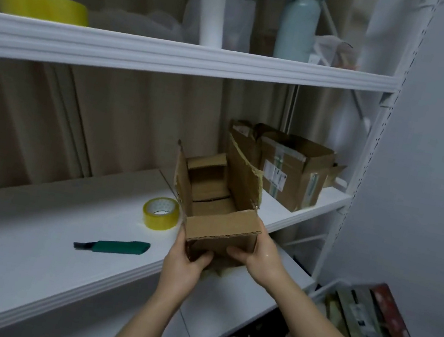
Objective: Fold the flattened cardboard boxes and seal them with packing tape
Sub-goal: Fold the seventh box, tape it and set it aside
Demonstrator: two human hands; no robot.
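Observation:
A small brown cardboard box stands opened up on the white shelf, its top flaps raised and its inside showing. My left hand grips its lower left corner, thumb on the near face. My right hand holds its right side, thumb pressed on the front. A roll of yellowish packing tape lies flat on the shelf just left of the box. A green utility knife rests further left, blade end pointing left.
Another taped cardboard box sits at the shelf's back right. On the upper shelf are a big yellow tape roll, a white roll and a pale bottle. A bin of packets stands low right.

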